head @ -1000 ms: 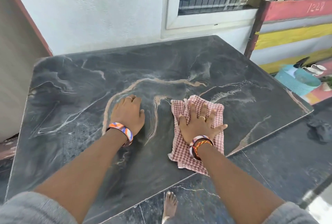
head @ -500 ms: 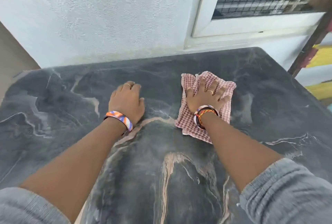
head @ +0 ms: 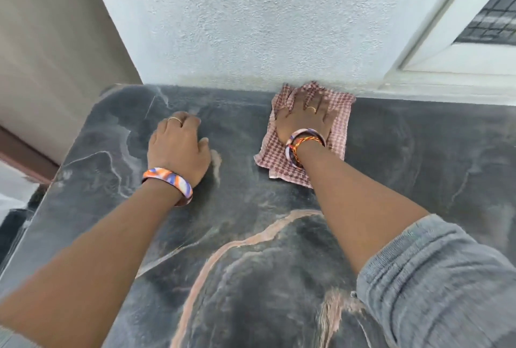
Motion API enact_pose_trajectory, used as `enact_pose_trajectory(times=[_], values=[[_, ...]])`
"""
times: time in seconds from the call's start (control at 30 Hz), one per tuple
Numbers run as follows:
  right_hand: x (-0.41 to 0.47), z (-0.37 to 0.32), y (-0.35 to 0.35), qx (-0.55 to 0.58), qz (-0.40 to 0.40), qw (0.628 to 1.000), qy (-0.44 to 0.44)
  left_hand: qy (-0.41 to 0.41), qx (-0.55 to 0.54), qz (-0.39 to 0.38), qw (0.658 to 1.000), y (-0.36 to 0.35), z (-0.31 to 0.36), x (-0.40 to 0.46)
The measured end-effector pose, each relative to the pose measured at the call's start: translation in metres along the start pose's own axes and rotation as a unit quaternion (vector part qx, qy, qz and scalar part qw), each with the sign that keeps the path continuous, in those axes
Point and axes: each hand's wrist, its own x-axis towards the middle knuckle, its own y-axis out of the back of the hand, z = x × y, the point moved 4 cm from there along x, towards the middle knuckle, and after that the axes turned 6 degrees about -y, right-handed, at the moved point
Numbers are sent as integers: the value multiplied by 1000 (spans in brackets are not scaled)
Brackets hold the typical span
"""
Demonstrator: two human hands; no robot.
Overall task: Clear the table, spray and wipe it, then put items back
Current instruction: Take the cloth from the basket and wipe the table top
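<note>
Against the wall, right hand [head: 303,118] presses flat on cloth [head: 339,127]; left hand [head: 178,146] rests loosely curled on table [head: 418,152].

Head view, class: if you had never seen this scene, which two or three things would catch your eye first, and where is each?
First the red-checked cloth, pressed flat under the right hand at the table's far edge, against the white wall. Next the dark marble table with its pale pink veins, filling the lower picture. Then the left hand, resting on the bare stone left of the cloth, an orange and blue bangle at its wrist.
</note>
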Motion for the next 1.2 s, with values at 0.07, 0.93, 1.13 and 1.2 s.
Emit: enact_pose_trajectory(times=[0.07,0.93,1.13,1.2], values=[[-25,-49,-12,14,-3,998,59,20,1,20,1000,10,-21,-2],[-236,-127,-51,-30,-32,980,192,-28,-42,-18,999,73,-137,-125],[-266,55,-21,-31,-9,988,-153,-120,-63,-58,989,63,-89,-156],[-281,92,-15,1,-6,970,-242,-134,-59,-58,988,61,-84,-166]])
